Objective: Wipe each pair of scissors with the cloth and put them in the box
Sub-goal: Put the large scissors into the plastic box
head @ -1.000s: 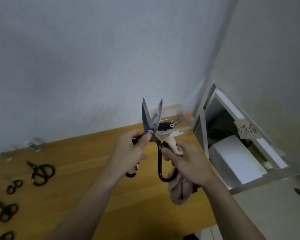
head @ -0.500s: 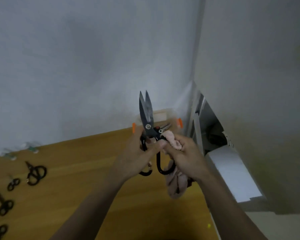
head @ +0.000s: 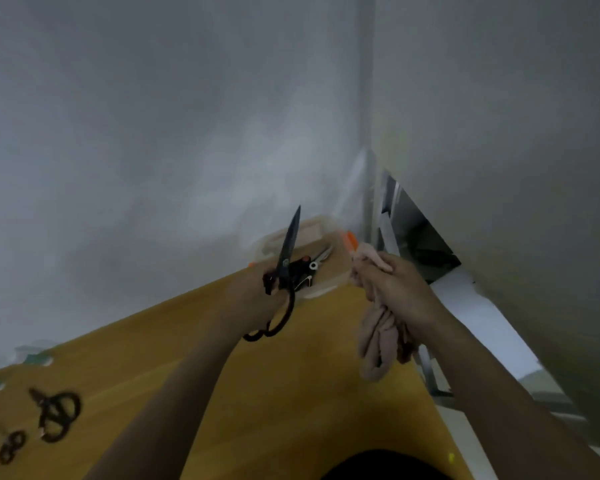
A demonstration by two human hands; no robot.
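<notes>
Two smaller pairs of scissors (head: 54,415) are lying blurred at the far left of the counter (head: 291,403), well apart from the hands and waiting their turn. Moving right, the left hand (head: 257,296) is gripping the big black scissors (head: 284,268) by the handles, fingers curled round them, blades closed and pointing up just in front of the clear box (head: 302,237). That box is sitting against the wall at the counter's far corner, with other scissors already lying inside. The risk, as I judge it, is the raised point: lowering the pair in tip first could be catching the box rim or the tools inside, tipping the light box or jamming the blades. A loose grip could also be letting the heavy pair swing. Further right, the right hand (head: 395,289) is clutching the bunched pink cloth (head: 378,344), fingers wrapped tight, clear of the scissors, with the cloth hanging below the fist.
</notes>
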